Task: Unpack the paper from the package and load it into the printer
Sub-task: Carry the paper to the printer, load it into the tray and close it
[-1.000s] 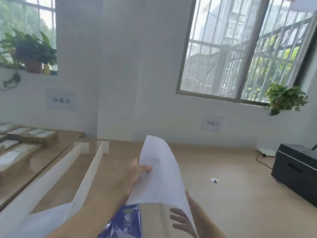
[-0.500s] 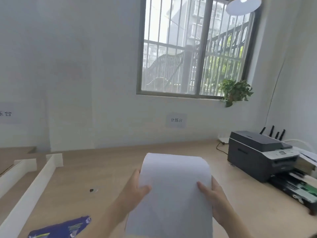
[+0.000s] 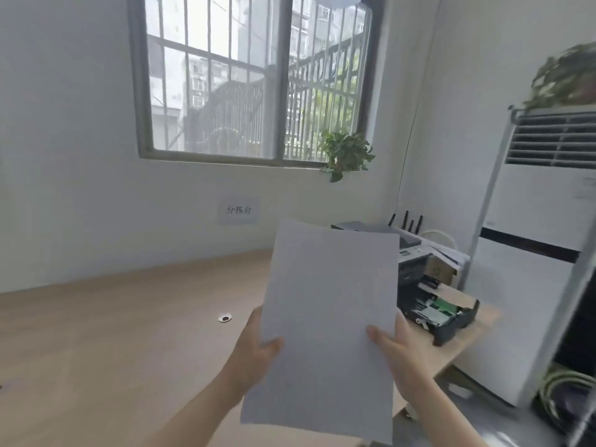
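Note:
I hold a stack of white paper (image 3: 329, 311) upright in front of me, above the wooden table (image 3: 113, 343). My left hand (image 3: 254, 346) grips its left edge with the thumb on the front. My right hand (image 3: 396, 346) grips its right edge the same way. Behind the paper's right side stands the dark grey printer (image 3: 411, 253), mostly hidden by the sheets. Its black paper tray (image 3: 445, 314) is pulled out toward the table's right end. The blue paper package is out of view.
A white floor air conditioner (image 3: 532, 253) stands right of the table, with cables (image 3: 567, 382) at its base. A cardboard box (image 3: 440, 269) sits beside the printer. A round cable hole (image 3: 224, 317) is in the tabletop. A potted plant (image 3: 346, 154) hangs by the window.
My view has swung right, away from the blue package and the white dividers. The paper, first bent in my left hand, is now held flat by both hands near the printer.

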`<action>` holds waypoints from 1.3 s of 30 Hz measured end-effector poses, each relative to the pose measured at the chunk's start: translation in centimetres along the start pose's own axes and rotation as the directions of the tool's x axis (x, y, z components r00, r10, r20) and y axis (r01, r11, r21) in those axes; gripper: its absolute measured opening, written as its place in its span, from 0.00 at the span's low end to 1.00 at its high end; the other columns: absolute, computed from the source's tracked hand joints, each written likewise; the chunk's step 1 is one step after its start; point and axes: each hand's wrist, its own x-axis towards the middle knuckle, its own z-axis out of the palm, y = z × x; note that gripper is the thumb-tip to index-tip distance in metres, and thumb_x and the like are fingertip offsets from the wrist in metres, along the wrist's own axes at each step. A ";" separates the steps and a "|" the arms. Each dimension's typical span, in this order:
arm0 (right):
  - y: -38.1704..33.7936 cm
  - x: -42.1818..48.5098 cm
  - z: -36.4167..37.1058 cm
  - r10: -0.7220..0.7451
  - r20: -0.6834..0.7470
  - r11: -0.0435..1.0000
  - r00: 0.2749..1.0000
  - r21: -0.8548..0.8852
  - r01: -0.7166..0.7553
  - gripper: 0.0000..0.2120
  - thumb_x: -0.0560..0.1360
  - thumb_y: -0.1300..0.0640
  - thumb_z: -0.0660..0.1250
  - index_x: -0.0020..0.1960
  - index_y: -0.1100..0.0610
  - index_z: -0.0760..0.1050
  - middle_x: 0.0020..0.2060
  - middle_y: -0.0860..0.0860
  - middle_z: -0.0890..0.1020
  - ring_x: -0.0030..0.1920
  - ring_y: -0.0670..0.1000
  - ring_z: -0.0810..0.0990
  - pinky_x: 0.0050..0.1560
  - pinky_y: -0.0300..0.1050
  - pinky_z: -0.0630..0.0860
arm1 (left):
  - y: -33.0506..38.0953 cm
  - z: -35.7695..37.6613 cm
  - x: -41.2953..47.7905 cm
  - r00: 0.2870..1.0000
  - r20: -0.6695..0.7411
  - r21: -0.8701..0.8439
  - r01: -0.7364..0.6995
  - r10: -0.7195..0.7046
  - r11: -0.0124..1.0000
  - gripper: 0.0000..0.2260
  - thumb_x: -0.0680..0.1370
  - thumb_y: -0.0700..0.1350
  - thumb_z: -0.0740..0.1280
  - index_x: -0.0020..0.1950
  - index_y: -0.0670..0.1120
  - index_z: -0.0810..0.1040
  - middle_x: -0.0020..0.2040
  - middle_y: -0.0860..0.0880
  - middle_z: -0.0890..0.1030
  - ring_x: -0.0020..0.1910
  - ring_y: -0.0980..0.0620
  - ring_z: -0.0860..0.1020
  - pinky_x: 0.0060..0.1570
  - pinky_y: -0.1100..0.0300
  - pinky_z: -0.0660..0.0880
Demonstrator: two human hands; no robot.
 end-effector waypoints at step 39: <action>10.2 50.0 -22.7 0.025 0.149 0.999 0.988 0.017 -0.028 0.27 0.65 0.59 0.67 0.64 0.55 0.69 0.58 0.57 0.80 0.56 0.60 0.80 0.57 0.60 0.77 | -11.2 21.6 45.8 0.998 -0.067 -0.161 -0.002 -0.009 0.987 0.16 0.72 0.43 0.64 0.59 0.44 0.71 0.54 0.42 0.81 0.43 0.51 0.84 0.41 0.58 0.81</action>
